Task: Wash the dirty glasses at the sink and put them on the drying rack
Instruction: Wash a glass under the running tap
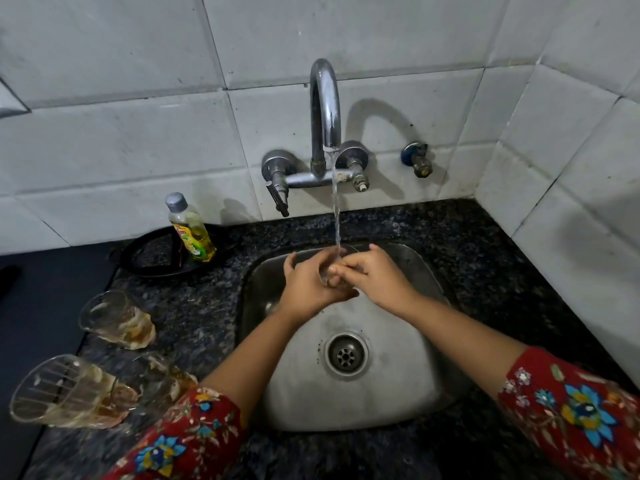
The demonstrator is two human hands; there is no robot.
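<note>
Head view. Both hands are over the back half of the square stainless-steel sink (349,403), under a thin stream of water (336,216) falling from the curved chrome wall tap (323,109). Between the hands sits a clear drinking glass (330,271), mostly hidden; only part of its rim and wall shows.

Left hand (308,282): grip closed around the clear glass from the left side, fingers curled about its wall. Right hand (370,275): fingers curled onto the glass at its rim; whether any reach inside cannot be told. The stream lands where the two hands meet.

Speckled black granite tabletop (467,237) surrounds the sink. On it, left of the sink, three dirty clear glasses with brownish residue: far one (114,320) nearest the wall, large ribbed one (69,393) at the front left edge, a third (162,379) just beside it, partly hidden behind the red floral left sleeve (180,441).

Behind them, a black round tray (156,258) carries a bottle of yellow dish liquid with a grey cap (190,230), tilted. White tiled wall (138,133) behind. Round metal drain (346,355) in the sink floor.
</note>
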